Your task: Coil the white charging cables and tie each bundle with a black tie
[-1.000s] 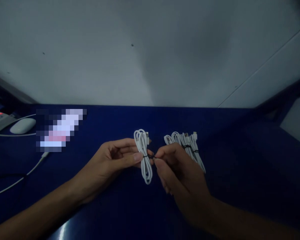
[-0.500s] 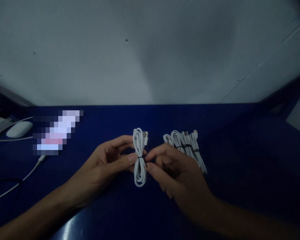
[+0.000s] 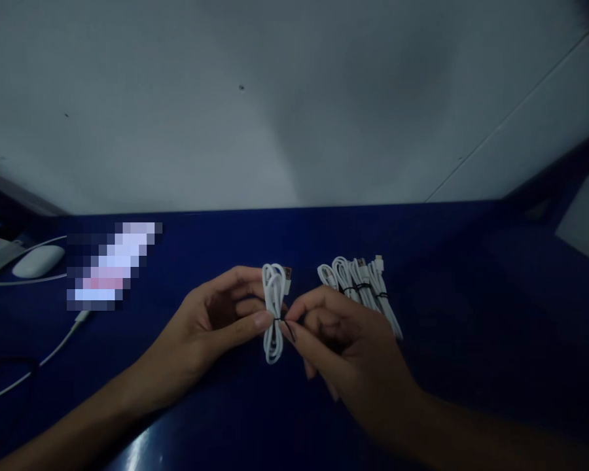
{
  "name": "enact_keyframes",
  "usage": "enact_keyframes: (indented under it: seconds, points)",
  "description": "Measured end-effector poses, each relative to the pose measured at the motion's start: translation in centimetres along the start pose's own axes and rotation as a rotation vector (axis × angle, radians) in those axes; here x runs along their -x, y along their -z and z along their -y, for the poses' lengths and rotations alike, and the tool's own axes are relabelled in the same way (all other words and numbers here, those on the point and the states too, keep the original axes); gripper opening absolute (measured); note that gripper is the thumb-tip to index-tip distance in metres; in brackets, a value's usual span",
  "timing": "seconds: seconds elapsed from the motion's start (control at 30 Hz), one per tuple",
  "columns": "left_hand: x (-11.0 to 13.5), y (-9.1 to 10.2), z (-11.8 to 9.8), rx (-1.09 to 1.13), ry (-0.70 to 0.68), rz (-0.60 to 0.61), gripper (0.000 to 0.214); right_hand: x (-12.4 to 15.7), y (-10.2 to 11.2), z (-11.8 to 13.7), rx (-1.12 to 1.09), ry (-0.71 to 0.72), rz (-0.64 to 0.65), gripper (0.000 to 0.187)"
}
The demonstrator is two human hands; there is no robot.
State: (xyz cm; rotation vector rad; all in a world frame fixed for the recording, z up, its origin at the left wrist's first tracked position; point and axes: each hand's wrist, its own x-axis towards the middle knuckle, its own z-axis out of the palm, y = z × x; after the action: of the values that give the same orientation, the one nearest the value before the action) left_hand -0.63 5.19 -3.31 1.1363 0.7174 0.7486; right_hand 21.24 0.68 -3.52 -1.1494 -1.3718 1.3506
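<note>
My left hand (image 3: 216,324) pinches a coiled white cable (image 3: 273,313) at its middle, holding it upright above the dark blue table (image 3: 446,288). A thin black tie (image 3: 285,324) wraps the coil's waist. My right hand (image 3: 341,340) pinches the free end of that tie just right of the coil, thumb and forefinger pressed together. A USB plug sticks out at the coil's top.
A row of several white coiled cables (image 3: 360,288), each bound with a black tie, lies just behind my right hand. At far left sit a white mouse (image 3: 36,260), a white cord (image 3: 53,347) and a blurred patch (image 3: 110,265). A grey wall rises behind the table.
The coil and both hands have drifted slightly left and down. My right fingers have kept working the black tie at the coil's waist.
</note>
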Motion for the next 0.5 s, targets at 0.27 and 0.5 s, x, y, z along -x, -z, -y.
enact_keyframes:
  seconds: [0.27,0.5]
  points:
    - [0.6,-1.1,-1.0,-0.125,-0.052,-0.105,0.039,-0.3,0.8,0.2,-0.333,-0.233,0.28,0.013]
    - [0.5,-1.1,-1.1,-0.174,-0.1,-0.151,0.036,-0.9,1.0,-0.2,-0.4,-0.25,0.312,0.016]
